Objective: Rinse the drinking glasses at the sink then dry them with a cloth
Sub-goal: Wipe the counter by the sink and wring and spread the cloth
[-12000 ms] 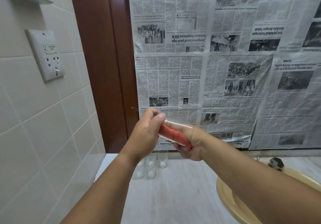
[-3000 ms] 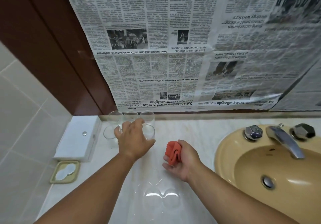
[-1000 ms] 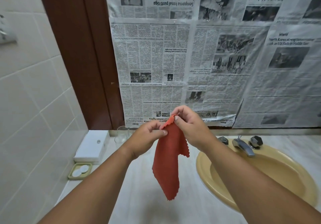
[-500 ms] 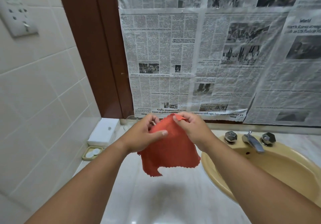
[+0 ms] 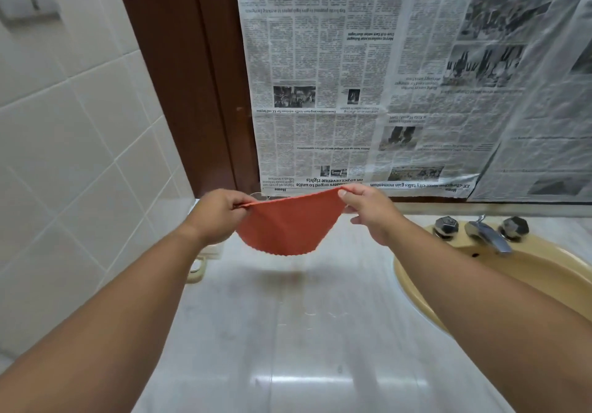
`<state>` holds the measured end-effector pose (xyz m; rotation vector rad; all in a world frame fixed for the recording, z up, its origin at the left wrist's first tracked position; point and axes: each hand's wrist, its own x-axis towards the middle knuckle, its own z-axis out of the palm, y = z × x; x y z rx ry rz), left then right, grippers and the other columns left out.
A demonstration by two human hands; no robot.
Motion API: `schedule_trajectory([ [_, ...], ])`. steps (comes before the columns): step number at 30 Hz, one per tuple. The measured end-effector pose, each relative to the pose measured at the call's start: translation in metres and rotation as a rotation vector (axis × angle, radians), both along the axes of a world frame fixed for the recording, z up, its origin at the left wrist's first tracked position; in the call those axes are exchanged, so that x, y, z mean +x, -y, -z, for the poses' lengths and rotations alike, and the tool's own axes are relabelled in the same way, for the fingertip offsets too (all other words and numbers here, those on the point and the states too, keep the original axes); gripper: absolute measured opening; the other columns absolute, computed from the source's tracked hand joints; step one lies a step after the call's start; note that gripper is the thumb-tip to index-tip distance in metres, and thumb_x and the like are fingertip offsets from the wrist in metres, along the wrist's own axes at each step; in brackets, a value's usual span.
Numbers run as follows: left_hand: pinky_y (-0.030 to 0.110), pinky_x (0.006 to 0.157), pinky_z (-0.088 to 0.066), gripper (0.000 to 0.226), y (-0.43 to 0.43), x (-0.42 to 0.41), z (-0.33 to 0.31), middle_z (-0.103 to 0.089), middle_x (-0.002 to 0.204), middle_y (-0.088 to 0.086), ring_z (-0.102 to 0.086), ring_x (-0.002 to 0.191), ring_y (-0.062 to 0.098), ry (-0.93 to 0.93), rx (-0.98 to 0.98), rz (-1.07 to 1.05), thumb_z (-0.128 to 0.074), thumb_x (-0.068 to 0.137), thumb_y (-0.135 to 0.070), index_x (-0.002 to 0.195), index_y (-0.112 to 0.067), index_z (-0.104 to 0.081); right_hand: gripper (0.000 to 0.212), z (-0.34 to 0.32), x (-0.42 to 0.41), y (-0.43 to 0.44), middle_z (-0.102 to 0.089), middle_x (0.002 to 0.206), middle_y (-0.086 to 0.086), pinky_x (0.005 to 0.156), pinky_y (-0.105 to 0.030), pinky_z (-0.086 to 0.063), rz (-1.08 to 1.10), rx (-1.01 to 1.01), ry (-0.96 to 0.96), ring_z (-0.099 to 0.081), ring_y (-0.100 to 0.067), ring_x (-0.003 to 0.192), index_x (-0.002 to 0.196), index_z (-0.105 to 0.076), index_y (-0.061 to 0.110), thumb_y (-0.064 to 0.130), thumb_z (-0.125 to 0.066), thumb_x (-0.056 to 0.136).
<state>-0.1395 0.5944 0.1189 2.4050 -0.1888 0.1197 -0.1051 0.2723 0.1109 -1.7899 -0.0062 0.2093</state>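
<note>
An orange-red cloth (image 5: pixel 288 227) hangs spread out above the pale counter (image 5: pixel 288 332), a little in front of the back wall. My left hand (image 5: pixel 217 217) pinches its left top corner and my right hand (image 5: pixel 368 212) pinches its right top corner, so the cloth sags between them. The drinking glasses are almost wholly hidden behind the cloth and my hands; only a thin clear glass rim (image 5: pixel 256 194) shows above the cloth's left edge.
A yellow sink (image 5: pixel 544 271) with a chrome tap (image 5: pixel 488 236) and two knobs lies at the right. Newspaper (image 5: pixel 384 92) covers the back wall above the counter. A soap dish (image 5: pixel 197 268) sits by the tiled left wall, partly behind my left arm.
My hands have moved apart and stretched the cloth wide; half a second ago it hung bunched between them. The view has tilted down toward the counter.
</note>
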Motion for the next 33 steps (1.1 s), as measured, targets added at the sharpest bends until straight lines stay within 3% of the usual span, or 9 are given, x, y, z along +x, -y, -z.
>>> schedule_trajectory([
  [6,0.018,0.062,-0.047,0.03,-0.031,-0.019,0.054,-0.073,0.081,-0.012,-0.065,0.07,0.009,-0.146,0.104,0.048,-0.067,0.094,-0.012,0.093,-0.037,-0.082,0.032,0.05,-0.041,-0.009,-0.076,0.083,0.012,0.079,-0.024,-0.046,-0.048,-0.145,0.057,-0.065,-0.003,0.084,0.085,-0.081,0.032,0.006,-0.065,0.098],
  [8,0.019,0.069,-0.047,0.028,-0.035,-0.04,0.097,-0.071,0.086,-0.016,-0.067,0.081,0.011,-0.269,0.186,0.148,-0.067,0.092,-0.023,0.082,-0.048,-0.076,0.028,0.091,-0.068,-0.01,-0.077,0.094,0.007,0.086,-0.029,-0.049,-0.149,-0.364,0.052,-0.068,-0.014,0.09,0.087,-0.083,0.037,0.016,-0.066,0.089],
  [10,0.023,0.078,-0.052,0.013,-0.033,-0.065,0.14,-0.072,0.095,-0.023,-0.067,0.09,0.006,-0.439,0.311,0.261,-0.06,0.088,-0.05,0.093,-0.051,-0.072,0.033,0.132,-0.096,-0.012,-0.077,0.098,0.013,0.094,-0.032,-0.05,-0.321,-0.651,0.026,-0.068,-0.016,0.093,0.094,-0.083,0.037,0.031,-0.054,0.08],
  [12,0.031,0.074,-0.054,0.035,-0.033,-0.084,0.177,-0.07,0.09,-0.017,-0.065,0.084,0.009,-0.515,0.432,0.333,-0.049,0.081,-0.062,0.091,-0.034,-0.067,0.043,0.166,-0.121,-0.017,-0.074,0.092,0.018,0.095,-0.031,-0.049,-0.401,-0.792,-0.005,-0.063,-0.015,0.09,0.097,-0.08,0.039,0.03,-0.044,0.076],
  [15,0.029,0.059,-0.044,0.036,-0.03,-0.089,0.197,-0.063,0.077,-0.009,-0.059,0.069,0.009,-0.494,0.414,0.21,-0.054,0.085,-0.057,0.078,-0.022,-0.059,0.048,0.196,-0.143,-0.027,-0.077,0.105,0.013,0.093,-0.028,-0.051,-0.291,-0.807,-0.029,-0.064,-0.015,0.1,0.105,-0.082,0.034,0.019,-0.044,0.08],
  [22,0.037,0.071,-0.057,0.028,-0.014,-0.071,0.227,-0.065,0.078,-0.005,-0.062,0.073,0.016,-0.336,0.327,0.017,-0.049,0.102,-0.031,0.08,-0.022,-0.063,0.035,0.212,-0.141,-0.06,-0.073,0.095,0.003,0.083,-0.035,-0.051,-0.142,-0.796,0.077,-0.058,-0.022,0.095,0.094,-0.078,0.022,0.019,-0.044,0.087],
  [27,0.046,0.102,-0.051,0.033,0.008,-0.069,0.243,-0.065,0.124,0.01,-0.058,0.115,0.034,-0.174,0.212,-0.15,-0.052,0.104,-0.034,0.126,-0.015,-0.067,0.038,0.225,-0.14,-0.082,-0.068,0.091,0.001,0.076,-0.027,-0.038,-0.128,-0.754,0.144,-0.055,-0.021,0.093,0.093,-0.079,0.02,0.018,-0.043,0.084],
  [30,0.052,0.123,-0.029,0.066,0.031,-0.061,0.238,-0.043,0.153,0.022,-0.036,0.145,0.042,-0.217,0.199,-0.255,-0.051,0.103,-0.055,0.153,-0.013,-0.046,0.039,0.229,-0.127,-0.077,-0.071,0.09,-0.001,0.079,-0.035,-0.048,-0.05,-0.734,0.142,-0.055,-0.023,0.091,0.088,-0.078,0.017,0.02,-0.04,0.081],
  [33,0.058,0.129,0.001,0.091,0.052,-0.043,0.239,-0.006,0.172,0.023,-0.001,0.161,0.042,-0.365,0.24,-0.234,-0.032,0.095,-0.084,0.169,-0.033,-0.013,0.037,0.229,-0.106,-0.063,-0.073,0.089,-0.001,0.08,-0.037,-0.049,0.051,-0.697,0.127,-0.057,-0.025,0.093,0.088,-0.077,0.015,0.02,-0.041,0.082],
])
